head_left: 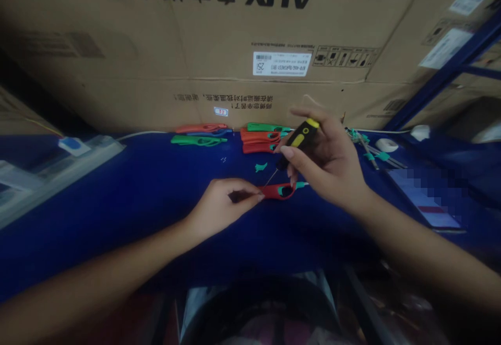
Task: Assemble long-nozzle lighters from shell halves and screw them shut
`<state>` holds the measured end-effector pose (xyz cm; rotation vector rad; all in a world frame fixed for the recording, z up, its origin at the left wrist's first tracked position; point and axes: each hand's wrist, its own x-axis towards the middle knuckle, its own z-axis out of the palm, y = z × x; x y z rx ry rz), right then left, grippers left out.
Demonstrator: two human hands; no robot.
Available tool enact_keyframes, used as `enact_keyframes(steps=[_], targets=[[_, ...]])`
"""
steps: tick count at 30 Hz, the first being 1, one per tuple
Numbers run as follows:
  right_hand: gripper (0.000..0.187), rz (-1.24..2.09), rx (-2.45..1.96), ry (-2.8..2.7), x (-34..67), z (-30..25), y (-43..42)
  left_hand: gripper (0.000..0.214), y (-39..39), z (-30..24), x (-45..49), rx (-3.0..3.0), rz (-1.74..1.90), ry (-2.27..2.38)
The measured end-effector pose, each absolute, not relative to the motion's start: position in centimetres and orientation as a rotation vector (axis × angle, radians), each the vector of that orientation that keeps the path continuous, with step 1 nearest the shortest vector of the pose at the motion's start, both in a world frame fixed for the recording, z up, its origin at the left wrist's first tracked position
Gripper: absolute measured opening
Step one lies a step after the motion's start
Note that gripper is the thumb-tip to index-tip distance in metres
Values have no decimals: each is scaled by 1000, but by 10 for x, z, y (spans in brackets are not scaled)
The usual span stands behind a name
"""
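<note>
My left hand pinches the left end of a red lighter casing just above the blue table. A green trigger piece shows in the casing's opening, and a green part with a pale tip sticks out at its right end. In my right hand is a black and yellow screwdriver, its thin shaft slanting down to the casing near my left fingertips. Whether the tip sits in a screw I cannot tell. A loose green trigger piece lies just beyond the casing.
Beyond my hands lie red lighters, a green lighter and tiny metal bits. Green-ended rods, a white roll and a phone-like screen are at right. A cardboard wall stands behind; a clear-edged tray is left.
</note>
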<state>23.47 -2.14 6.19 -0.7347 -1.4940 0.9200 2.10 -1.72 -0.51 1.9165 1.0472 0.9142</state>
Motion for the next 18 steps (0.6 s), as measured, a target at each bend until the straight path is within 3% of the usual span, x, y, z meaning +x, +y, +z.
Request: enact_keyframes(steps=[3, 7, 14, 18], targets=[[62, 946, -699, -1585, 229, 70, -20, 14, -17, -3, 22, 1962, 941, 1025], [51, 843, -659, -1660, 222, 70, -18, 13, -17, 0, 23, 1980, 977, 986], [50, 670, -702, -1706, 226, 45, -16, 14, -15, -5, 21, 2023, 974, 969], [47, 596, -695, -1701, 230, 36, -10, 50, -8, -11, 16, 2143, 873, 1056]])
